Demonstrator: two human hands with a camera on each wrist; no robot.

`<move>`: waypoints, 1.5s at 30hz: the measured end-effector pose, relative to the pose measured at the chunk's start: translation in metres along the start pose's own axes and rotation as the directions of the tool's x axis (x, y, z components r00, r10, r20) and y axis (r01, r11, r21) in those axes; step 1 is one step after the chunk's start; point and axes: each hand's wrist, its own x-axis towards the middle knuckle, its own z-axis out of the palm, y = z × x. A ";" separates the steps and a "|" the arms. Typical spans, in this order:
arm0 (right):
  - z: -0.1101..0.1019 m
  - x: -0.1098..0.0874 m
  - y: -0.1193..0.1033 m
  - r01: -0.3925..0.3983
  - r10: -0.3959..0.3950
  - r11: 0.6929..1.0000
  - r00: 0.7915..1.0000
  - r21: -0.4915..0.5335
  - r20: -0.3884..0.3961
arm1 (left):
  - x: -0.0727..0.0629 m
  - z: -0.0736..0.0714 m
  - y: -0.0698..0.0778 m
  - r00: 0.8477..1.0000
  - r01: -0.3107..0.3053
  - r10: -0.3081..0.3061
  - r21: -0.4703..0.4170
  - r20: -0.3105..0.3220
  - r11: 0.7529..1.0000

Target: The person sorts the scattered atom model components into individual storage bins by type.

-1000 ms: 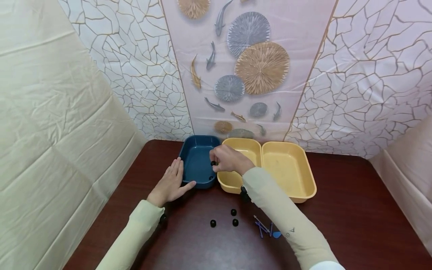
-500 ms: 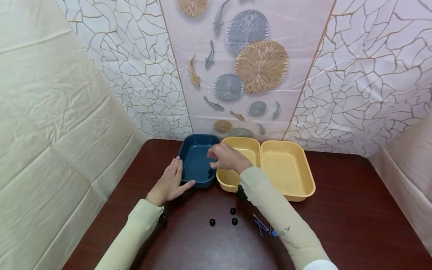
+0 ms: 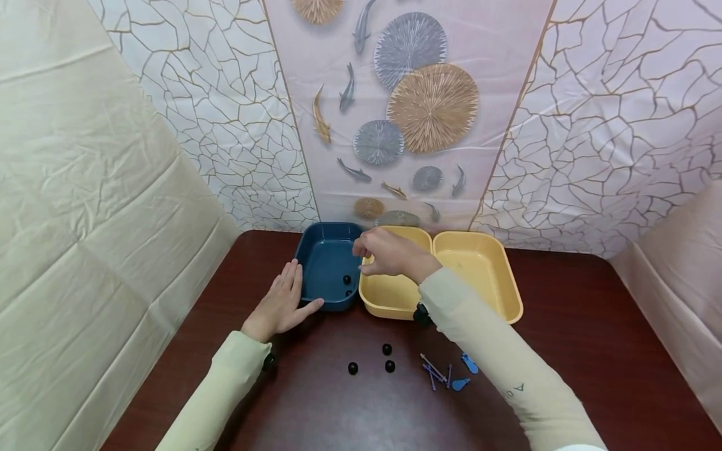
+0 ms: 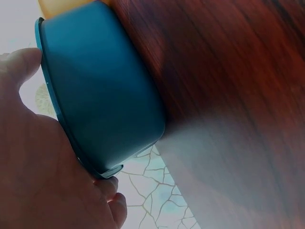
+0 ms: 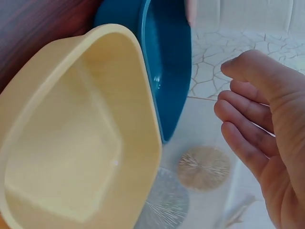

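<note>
My left hand (image 3: 280, 302) lies along the left front corner of a dark blue tub (image 3: 321, 266), its fingers straight. In the left wrist view its thumb (image 4: 26, 64) touches the rim. Inside the tub, near the right wall, sit a small black ball-like piece (image 3: 346, 279) and a second black piece (image 3: 348, 293). Over the left part of the middle yellow tub (image 3: 389, 299), close to the blue one, hovers my right hand (image 3: 395, 254). The right wrist view shows its fingers (image 5: 248, 114) loosely bent, with nothing held.
Three black pieces (image 3: 390, 366) lie on the dark wood table (image 3: 316, 407) in front of the tubs. Several thin purple sticks (image 3: 433, 371) and two blue flat pieces (image 3: 460, 384) lie near my right forearm. Another yellow tub (image 3: 479, 269) stands at the right.
My right hand has let go of a black piece, which now rests in the blue tub, and has drawn back rightward over the yellow tub. The left hand has stayed at the rim.
</note>
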 end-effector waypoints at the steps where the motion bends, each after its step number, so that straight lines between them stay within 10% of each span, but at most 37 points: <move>1: -0.002 -0.003 -0.001 0.008 -0.008 1.000 1.000 -0.007 -0.003 | 0.000 0.000 0.000 1.000 0.000 0.000 0.000 -0.002 1.000; 22: -0.024 -0.056 -0.030 0.135 -0.136 0.982 0.991 -0.131 0.004 | -0.002 0.002 -0.001 1.000 -0.013 0.013 0.003 -0.014 1.000; 45: 0.053 -0.102 -0.025 0.156 -0.146 0.984 0.982 -0.082 0.118 | -0.002 -0.001 0.000 1.000 -0.023 0.023 0.003 0.003 1.000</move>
